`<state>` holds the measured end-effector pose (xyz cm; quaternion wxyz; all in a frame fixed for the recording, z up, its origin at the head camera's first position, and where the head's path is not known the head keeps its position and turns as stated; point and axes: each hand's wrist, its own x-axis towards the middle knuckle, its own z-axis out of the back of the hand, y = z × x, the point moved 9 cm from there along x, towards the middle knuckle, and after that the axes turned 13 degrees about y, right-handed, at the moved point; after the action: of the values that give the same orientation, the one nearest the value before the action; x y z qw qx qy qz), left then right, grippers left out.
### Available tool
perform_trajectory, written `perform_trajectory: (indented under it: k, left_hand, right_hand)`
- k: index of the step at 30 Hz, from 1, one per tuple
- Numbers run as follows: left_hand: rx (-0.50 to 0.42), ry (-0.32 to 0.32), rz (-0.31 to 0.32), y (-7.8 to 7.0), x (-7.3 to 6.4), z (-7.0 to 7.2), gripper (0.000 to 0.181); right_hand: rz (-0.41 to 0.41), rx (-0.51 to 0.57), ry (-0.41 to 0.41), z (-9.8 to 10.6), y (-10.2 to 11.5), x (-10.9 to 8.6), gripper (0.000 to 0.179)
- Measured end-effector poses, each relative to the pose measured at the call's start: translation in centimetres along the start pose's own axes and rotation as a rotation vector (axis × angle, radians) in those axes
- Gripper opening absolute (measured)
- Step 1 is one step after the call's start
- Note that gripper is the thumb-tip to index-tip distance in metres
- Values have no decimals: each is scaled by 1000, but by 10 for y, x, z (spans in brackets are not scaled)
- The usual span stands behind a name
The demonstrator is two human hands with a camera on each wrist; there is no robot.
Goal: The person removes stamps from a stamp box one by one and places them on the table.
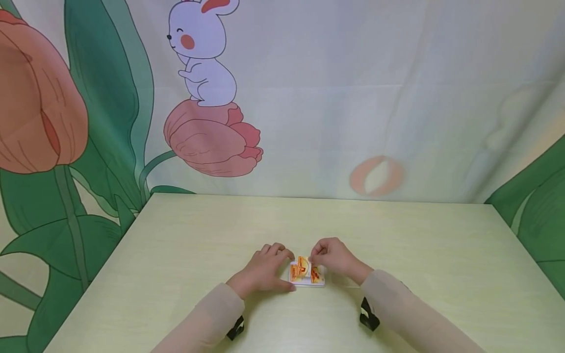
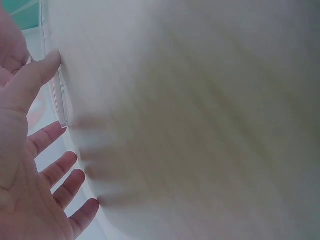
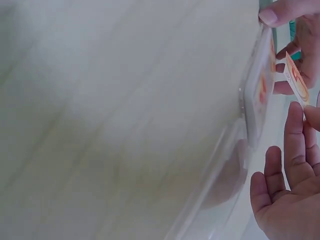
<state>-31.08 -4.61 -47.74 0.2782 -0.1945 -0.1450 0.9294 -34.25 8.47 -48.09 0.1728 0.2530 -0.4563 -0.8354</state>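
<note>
A small white tray [image 1: 309, 283] with orange and yellow picture pieces in it lies flat on the table. My left hand [image 1: 267, 269] spans its left side, thumb at the near corner and index finger at the far corner. The other left fingers are spread beyond it, seen in the left wrist view. Between thumb and index finger, my right hand [image 1: 334, 256] pinches a thin picture piece [image 3: 297, 82] with a jagged edge. That piece is raised and tilted above the tray; its printed side shows orange and yellow. The remaining right fingers extend loosely.
A clear plastic cover or case [image 3: 210, 195] lies on the table just right of the tray. The pale table [image 1: 176, 235] meets a curtain [image 1: 309, 122] printed with a rabbit and flowers at its far edge.
</note>
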Motion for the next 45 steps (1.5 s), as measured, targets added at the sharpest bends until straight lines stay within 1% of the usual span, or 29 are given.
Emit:
perform_trajectory:
  k: [8, 11, 18, 24, 30, 40, 45]
  left_hand:
    - [4, -12, 3, 1, 0, 1, 61]
    - [6, -11, 3, 1, 0, 1, 61]
    - [4, -2, 6, 1, 1, 1, 62]
    - [-8, -7, 15, 4, 1, -1, 61]
    - [-18, -13, 4, 5, 1, -1, 60]
    - [-15, -9, 3, 6, 2, -3, 60]
    - [-8, -18, 3, 5, 2, -2, 60]
  right_hand:
    - [5, -5, -17, 8, 5, -4, 9]
    - [15, 4, -25, 10, 7, -8, 10]
    - [32, 47, -14, 13, 10, -15, 10]
    - [16, 58, 7, 13, 10, -20, 10]
    - [-7, 54, 2, 14, 10, -29, 9]
    - [-1, 71, -7, 15, 14, -42, 8]
    - [26, 97, 9, 11, 17, -47, 7]
